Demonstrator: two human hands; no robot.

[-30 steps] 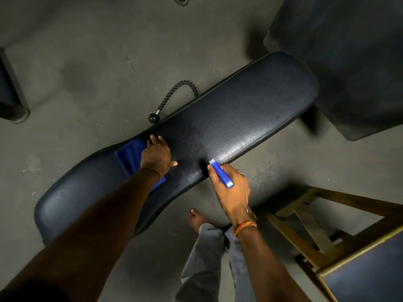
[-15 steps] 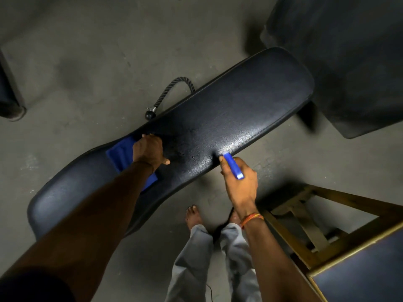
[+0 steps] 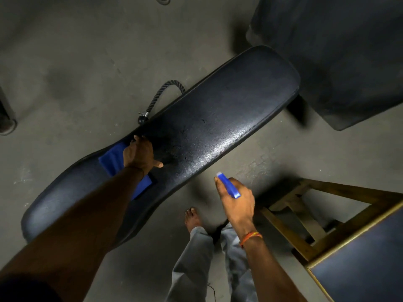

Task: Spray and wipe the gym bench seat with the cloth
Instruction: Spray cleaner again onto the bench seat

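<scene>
The right hand [image 3: 236,203] is wrapped round a small blue spray bottle [image 3: 229,185], its nozzle end pointing up toward the bench seat [image 3: 218,118]. This hand hangs over the floor [image 3: 65,62], just off the seat's near edge, so it looks to be between squirts rather than spraying. The left hand [image 3: 139,153] lies palm down with the thumb stuck out sideways and presses on a blue cloth [image 3: 111,159]. The cloth is spread flat on the seat, mostly under and behind that hand, and one corner shows below the wrist. The seat runs diagonally past both hands, under the left one and just beyond the right one. Right in front of the left hand the vinyl looks darker and carries a few specks that are probably droplets, so I judge the middle has been sprayed and the wiping is under way there. Farther out, the wide end well past both hands looks duller and shows no wet marks I can make out. The narrow end behind the left forearm is too shadowed to judge. Both ends likely still need a pass, which puts the job at roughly its middle. Beyond the seat's far edge a braided rope handle [image 3: 165,92] lies on the floor.
</scene>
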